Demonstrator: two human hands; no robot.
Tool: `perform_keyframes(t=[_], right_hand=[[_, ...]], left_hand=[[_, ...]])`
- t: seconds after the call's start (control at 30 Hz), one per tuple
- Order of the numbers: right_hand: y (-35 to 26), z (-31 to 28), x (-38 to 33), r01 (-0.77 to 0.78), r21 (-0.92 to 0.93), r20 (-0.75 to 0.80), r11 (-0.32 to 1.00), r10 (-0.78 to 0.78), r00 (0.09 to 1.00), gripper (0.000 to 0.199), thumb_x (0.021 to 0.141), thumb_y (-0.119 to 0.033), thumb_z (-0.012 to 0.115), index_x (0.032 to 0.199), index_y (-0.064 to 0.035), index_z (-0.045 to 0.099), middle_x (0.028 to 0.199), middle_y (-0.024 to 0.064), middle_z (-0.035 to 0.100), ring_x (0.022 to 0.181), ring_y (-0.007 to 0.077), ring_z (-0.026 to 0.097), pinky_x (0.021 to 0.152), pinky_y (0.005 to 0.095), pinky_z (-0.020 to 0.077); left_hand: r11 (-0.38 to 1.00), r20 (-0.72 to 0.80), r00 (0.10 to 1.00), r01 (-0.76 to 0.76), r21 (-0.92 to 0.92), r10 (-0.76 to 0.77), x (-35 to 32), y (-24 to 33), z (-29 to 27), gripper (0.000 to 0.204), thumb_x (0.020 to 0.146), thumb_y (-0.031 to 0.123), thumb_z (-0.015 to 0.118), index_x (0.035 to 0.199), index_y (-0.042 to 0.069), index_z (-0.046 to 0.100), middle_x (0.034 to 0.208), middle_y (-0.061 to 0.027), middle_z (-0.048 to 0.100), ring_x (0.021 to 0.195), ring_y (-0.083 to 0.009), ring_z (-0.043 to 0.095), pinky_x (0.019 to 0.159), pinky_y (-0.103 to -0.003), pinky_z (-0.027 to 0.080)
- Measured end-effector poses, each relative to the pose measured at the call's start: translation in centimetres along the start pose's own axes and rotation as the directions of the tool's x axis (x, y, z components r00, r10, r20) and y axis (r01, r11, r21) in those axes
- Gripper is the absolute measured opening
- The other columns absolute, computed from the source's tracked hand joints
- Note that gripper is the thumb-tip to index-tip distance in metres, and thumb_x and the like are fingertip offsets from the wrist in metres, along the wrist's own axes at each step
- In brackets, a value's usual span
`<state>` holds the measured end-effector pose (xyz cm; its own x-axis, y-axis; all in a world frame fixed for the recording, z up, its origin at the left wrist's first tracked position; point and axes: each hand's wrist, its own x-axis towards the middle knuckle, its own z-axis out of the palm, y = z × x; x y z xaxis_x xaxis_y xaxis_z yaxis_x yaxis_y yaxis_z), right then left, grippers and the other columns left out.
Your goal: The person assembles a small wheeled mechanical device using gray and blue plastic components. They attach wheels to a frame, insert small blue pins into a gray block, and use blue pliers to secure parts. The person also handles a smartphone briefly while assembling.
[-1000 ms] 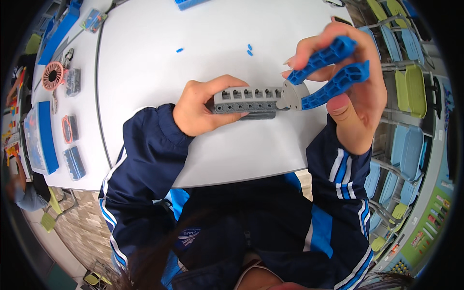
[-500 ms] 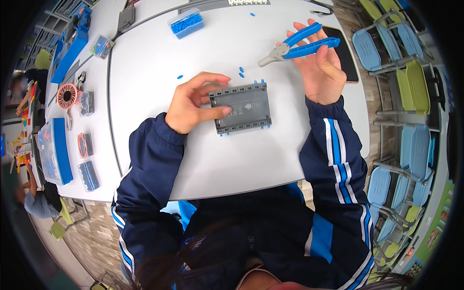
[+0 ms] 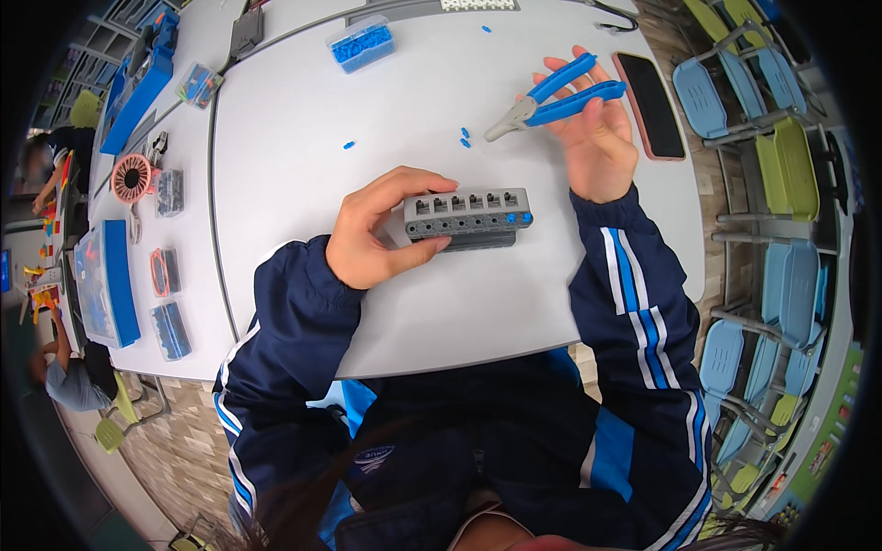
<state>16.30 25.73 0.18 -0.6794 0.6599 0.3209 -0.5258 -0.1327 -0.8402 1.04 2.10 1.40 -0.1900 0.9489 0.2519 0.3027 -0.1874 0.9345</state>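
Left hand [image 3: 372, 241] grips block [image 3: 469, 218] upright, ports visible; right hand [image 3: 595, 138] grasps pliers [image 3: 556, 98] just beyond block, clear.

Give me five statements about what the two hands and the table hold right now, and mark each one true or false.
1. The left hand grips the grey block with a row of sockets. True.
2. The right hand holds red scissors. False: it holds blue-handled pliers.
3. The pliers' metal tip touches the grey block. False: the tip is raised well clear of it.
4. A dark phone lies on the white table, to the right of the right hand. True.
5. The clear box of blue pieces sits between the hands. False: it stands at the table's far edge.
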Motion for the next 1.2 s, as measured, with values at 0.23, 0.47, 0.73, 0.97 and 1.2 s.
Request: perform_keyframes(t=[0.23, 0.47, 0.73, 0.97, 1.2], right_hand=[[0.8, 0.3, -0.3, -0.013, 0.010, -0.055, 1.000, 0.014, 0.998, 0.066, 0.097, -0.032, 0.064, 0.148, -0.0029, 0.034, 0.134, 0.0210, 0.053, 0.123, 0.0348, 0.056, 0.103, 0.0542, 0.0468], [2.0, -0.6, 0.4, 0.065, -0.016, -0.264, 0.998, -0.067, 0.962, 0.067, 0.096, -0.033, 0.066, 0.146, -0.0014, 0.034, 0.134, 0.0204, 0.053, 0.124, 0.0346, 0.054, 0.103, 0.0533, 0.0462], [2.3, -0.5, 0.6, 0.021, 0.002, -0.231, 1.000, -0.020, 0.973, 0.065, 0.097, -0.032, 0.065, 0.146, -0.0028, 0.035, 0.132, 0.0187, 0.054, 0.121, 0.0315, 0.056, 0.103, 0.0532, 0.0455], [2.8, 0.6, 0.5, -0.024, 0.111, -0.173, 0.994, 0.043, 0.984, 0.056, 0.099, -0.033, 0.061, 0.141, -0.0035, 0.039, 0.131, 0.0194, 0.054, 0.122, 0.0325, 0.054, 0.103, 0.0555, 0.0442], [3.8, 1.3, 1.4, -0.104, 0.267, -0.213, 0.958, 0.164, 0.963, 0.051, 0.098, -0.039, 0.061, 0.129, -0.0023, 0.045, 0.130, 0.0217, 0.054, 0.125, 0.0360, 0.051, 0.106, 0.0569, 0.0421]], left_hand=[[0.939, -0.064, 0.996, -0.075, -0.335, 0.056, 1.0, -1.6, -1.0, 0.058, 0.085, 0.034, 0.076, 0.127, -0.003, 0.059, 0.122, -0.0130, 0.064, 0.109, -0.0228, 0.060, 0.098, -0.034, 0.042], [0.818, -0.138, 0.961, -0.125, 0.561, 0.241, 6.5, -5.5, -1.1, 0.025, 0.086, 0.010, 0.071, 0.111, 0.014, 0.072, 0.108, -0.0054, 0.067, 0.094, -0.0252, 0.058, 0.087, -0.035, 0.046], [0.788, -0.025, 0.972, -0.176, 0.590, 0.236, 7.7, -5.9, 0.2, 0.016, 0.082, 0.003, 0.071, 0.097, 0.010, 0.072, 0.097, -0.0025, 0.067, 0.085, -0.0250, 0.059, 0.077, -0.037, 0.049], [0.997, -0.335, 0.939, 0.078, -0.013, -0.078, 7.4, -6.2, 1.3, 0.010, 0.088, 0.002, 0.072, 0.097, 0.002, 0.069, 0.089, -0.0081, 0.073, 0.082, -0.0139, 0.068, 0.075, -0.027, 0.054], [0.959, -0.351, 0.923, 0.061, -0.276, -0.160, 7.0, -4.9, 1.5, 0.010, 0.089, 0.000, 0.071, 0.098, -0.004, 0.069, 0.089, -0.0095, 0.072, 0.083, -0.0134, 0.067, 0.079, -0.027, 0.056]])
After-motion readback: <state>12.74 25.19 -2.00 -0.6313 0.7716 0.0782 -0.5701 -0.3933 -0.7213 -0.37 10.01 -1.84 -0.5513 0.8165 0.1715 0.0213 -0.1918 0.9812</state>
